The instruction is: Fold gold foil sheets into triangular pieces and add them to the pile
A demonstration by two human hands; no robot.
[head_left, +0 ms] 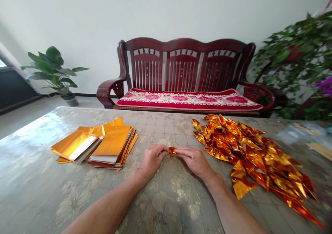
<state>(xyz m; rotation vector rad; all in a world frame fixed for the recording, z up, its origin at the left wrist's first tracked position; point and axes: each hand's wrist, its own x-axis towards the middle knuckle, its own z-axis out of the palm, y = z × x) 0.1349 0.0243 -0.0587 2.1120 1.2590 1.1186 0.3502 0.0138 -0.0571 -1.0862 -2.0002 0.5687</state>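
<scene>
A small piece of folded gold foil paper [172,150] sits between my two hands above the middle of the table. My left hand [153,159] pinches its left end between thumb and fingers. At the other end, my right hand [195,159] grips it with the fingers pressed together and pointing left. Most of the piece is hidden by my fingertips. Left of my hands lies a loose stack of flat gold foil sheets [110,142], some showing pale undersides. To the right spreads a heap of folded, pointed gold foil pieces [255,154].
A patterned, shiny cloth covers the table [160,206]. Clear plastic wrapping [302,133] and a brown card [321,151] lie at the right edge. Behind stands a dark red wooden bench [183,68] with a red floral cushion [192,100]. Potted plants [55,71] flank it.
</scene>
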